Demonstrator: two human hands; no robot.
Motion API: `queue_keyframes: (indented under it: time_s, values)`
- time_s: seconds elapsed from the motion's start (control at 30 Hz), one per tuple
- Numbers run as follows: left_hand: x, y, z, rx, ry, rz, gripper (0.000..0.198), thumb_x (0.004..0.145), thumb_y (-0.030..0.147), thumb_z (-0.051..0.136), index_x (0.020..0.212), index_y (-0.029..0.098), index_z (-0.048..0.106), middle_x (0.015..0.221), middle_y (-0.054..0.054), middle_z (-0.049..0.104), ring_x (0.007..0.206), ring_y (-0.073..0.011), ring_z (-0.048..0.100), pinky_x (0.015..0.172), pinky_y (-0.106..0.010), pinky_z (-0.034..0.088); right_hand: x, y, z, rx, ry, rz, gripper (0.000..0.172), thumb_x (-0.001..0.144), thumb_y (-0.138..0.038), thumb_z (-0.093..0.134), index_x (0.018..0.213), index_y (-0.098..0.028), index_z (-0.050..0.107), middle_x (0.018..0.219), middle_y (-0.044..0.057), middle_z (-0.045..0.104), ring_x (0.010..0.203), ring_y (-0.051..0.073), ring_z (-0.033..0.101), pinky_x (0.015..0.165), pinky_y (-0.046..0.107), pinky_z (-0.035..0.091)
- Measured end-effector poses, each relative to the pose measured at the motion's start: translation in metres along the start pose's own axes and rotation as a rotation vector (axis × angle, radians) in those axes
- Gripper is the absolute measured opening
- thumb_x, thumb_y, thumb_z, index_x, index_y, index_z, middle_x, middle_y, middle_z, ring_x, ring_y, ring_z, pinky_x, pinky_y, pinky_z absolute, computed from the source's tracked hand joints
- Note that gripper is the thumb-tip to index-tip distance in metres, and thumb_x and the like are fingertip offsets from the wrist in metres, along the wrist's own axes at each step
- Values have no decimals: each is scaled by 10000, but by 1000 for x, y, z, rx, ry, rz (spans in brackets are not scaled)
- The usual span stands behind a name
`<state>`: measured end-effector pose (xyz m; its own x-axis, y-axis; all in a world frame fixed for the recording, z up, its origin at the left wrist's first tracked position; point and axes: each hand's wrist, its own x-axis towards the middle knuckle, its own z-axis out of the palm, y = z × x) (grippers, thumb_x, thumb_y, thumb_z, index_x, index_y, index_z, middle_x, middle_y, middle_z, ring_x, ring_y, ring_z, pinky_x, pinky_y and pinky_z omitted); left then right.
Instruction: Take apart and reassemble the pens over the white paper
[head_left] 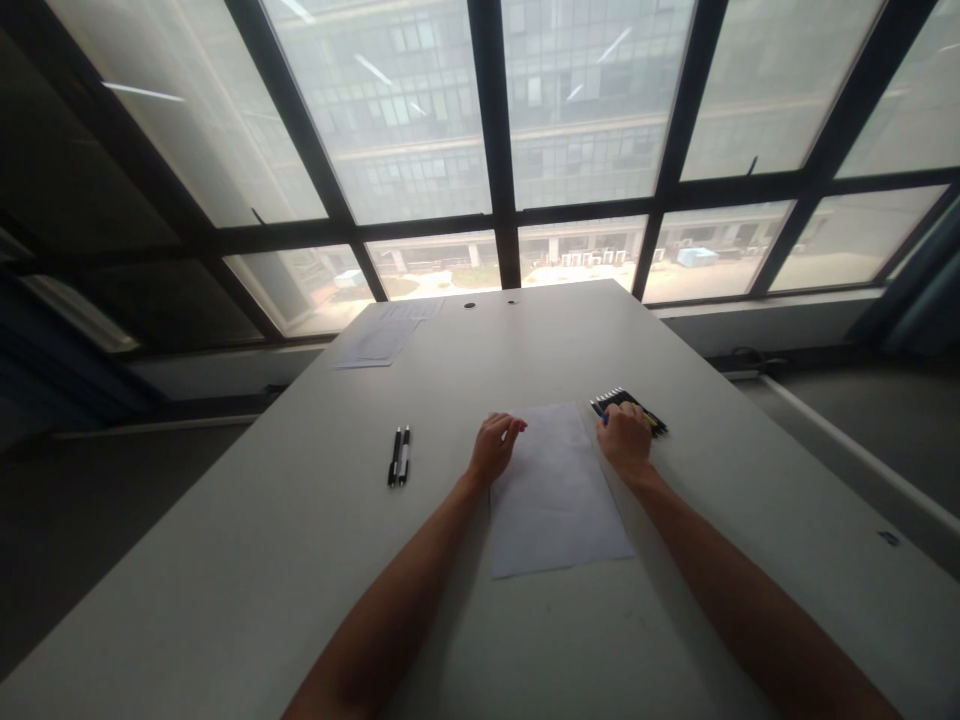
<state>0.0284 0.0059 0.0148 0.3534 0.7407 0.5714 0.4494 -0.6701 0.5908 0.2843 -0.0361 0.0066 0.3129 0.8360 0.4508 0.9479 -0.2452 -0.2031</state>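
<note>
My left hand is at the left edge of a blank white sheet of paper, its fingers curled in and nothing visible in them. Beyond the sheet's upper right corner, my right hand lies over a row of dark pens. Its fingers are closed near a pen with a blue part; the hand hides much of this pen and of the row. A bit of yellow shows beside the knuckles.
Two black-and-white pens lie side by side left of the sheet. More papers rest at the table's far left. The white table reaches towards large windows. A small dark item sits near its right edge.
</note>
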Motion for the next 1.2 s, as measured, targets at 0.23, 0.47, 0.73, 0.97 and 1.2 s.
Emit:
queue_keyframes:
  time_s: [0.23, 0.47, 0.73, 0.97, 1.2]
  values:
    - [0, 1, -1, 30, 19, 17, 368, 986, 390, 432, 808, 199, 692, 830, -48, 703, 837, -183, 612, 844, -346, 461, 3, 1, 3, -2, -12, 39, 169, 833, -234, 589, 958, -143, 658, 1002, 174, 586, 1003, 309, 485, 806, 388, 360]
    - [0, 3, -2, 44, 33, 23, 371, 987, 396, 424, 821, 204, 694, 838, -54, 700, 852, -189, 605, 844, -342, 459, 2, 4, 4, 7, 1, 32, 220, 831, -237, 590, 1024, -151, 652, 1023, 168, 581, 1005, 310, 474, 805, 387, 357]
    - [-2, 2, 0, 43, 36, 33, 349, 986, 367, 439, 825, 198, 698, 844, -55, 702, 857, -184, 600, 853, -337, 452, 5, 6, 4, 21, 39, 32, 196, 834, -270, 618, 985, -151, 658, 993, 153, 590, 981, 303, 472, 804, 385, 353]
    - [-2, 5, 0, 65, 5, 38, 388, 995, 386, 411, 810, 194, 693, 841, -55, 707, 861, -181, 610, 864, -333, 438, 3, -4, 4, 231, 146, -166, 150, 868, -199, 539, 934, -167, 670, 954, 124, 621, 951, 276, 494, 852, 377, 383]
    - [-5, 9, 0, 153, -113, 28, 389, 994, 392, 406, 863, 200, 719, 887, -68, 718, 889, -182, 626, 864, -333, 435, -9, -24, 6, 509, -33, -530, 161, 884, -159, 524, 932, -202, 672, 926, 69, 664, 942, 226, 550, 883, 341, 442]
